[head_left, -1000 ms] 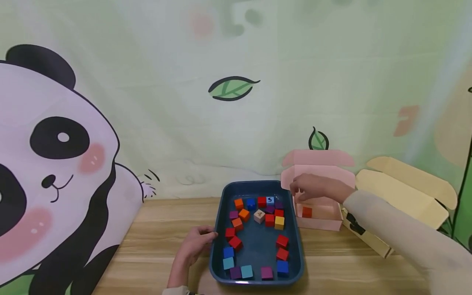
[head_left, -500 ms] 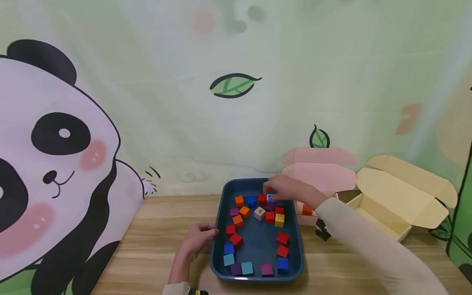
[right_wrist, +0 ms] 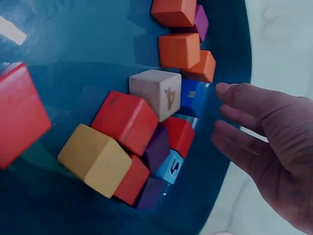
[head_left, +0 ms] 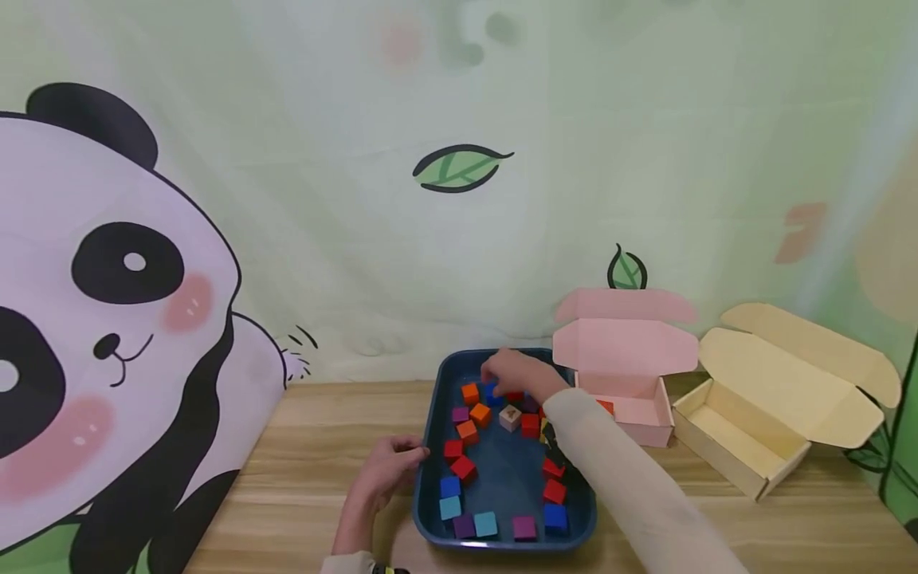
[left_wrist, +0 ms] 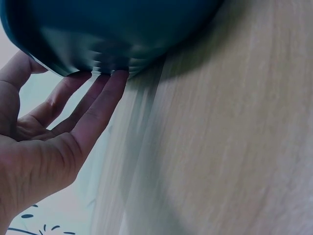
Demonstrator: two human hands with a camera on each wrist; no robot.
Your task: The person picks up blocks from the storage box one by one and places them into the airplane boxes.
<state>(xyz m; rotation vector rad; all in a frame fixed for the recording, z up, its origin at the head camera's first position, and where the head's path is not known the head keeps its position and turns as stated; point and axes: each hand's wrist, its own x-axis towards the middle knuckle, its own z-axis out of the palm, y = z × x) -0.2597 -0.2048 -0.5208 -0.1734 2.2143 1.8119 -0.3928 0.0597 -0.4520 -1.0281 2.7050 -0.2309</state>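
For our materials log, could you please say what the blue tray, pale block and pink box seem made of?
Blue tray: glossy, probably plastic, perhaps coated metal, given highlights and rounded corners. Pale block: matte, likely unpainted wood, from its tan surface. Pink box: matte, apparently card, from its thin, creased flaps.

Head view forward-down; wrist views close; tray (head_left: pixel 502 488) shared.

Seemingly, an "A" marks the pale wooden block (right_wrist: pixel 155 94), and a "5" marks the light-blue block (right_wrist: pixel 169 167).
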